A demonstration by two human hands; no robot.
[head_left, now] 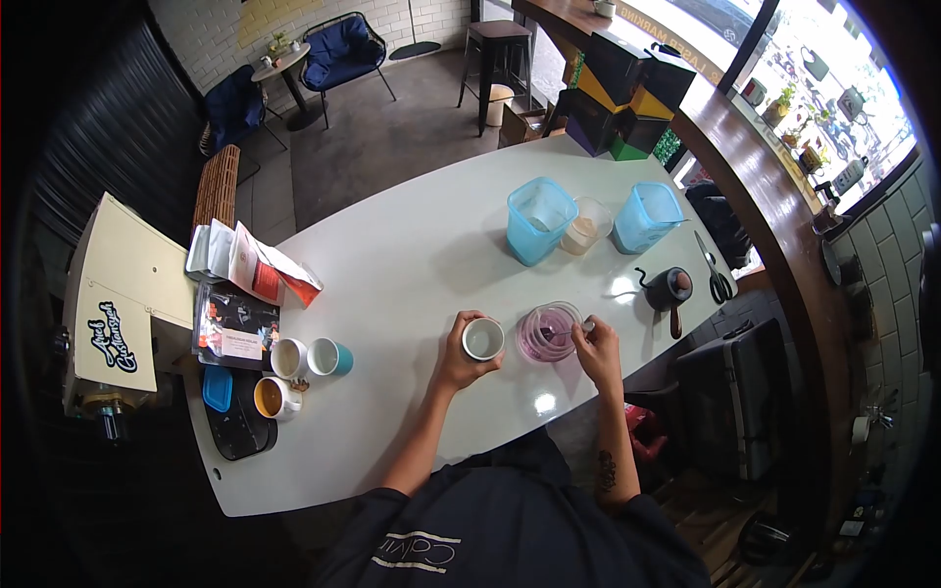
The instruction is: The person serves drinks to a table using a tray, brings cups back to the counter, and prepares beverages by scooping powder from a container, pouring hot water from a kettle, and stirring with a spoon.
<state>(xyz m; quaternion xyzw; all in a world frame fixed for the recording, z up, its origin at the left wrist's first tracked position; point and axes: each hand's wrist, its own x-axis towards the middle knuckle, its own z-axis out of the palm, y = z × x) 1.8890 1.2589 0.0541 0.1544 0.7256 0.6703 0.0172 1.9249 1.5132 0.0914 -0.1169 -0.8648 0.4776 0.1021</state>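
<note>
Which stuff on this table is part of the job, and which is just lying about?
Likely in the job:
pale cup, held in the left hand
pinkish container, next to the right hand

Probably just lying about, untouched now:
blue tubs
black kettle
scissors
three cups at far left
packets
dark boxes

A: Notice the back wall (211, 59)?
B: Yes, pale brick, meeting a smooth grey floor (392, 127). On the left, dark ribbed panelling (108, 127).
A: And for seating?
B: Two blue-cushioned seats (339, 54) beside a small table (277, 68), plus a tall stool (498, 33) farther right.
A: Any daylight?
B: Pours in brightly through the window (863, 59), past a long wooden counter (742, 157).
</note>
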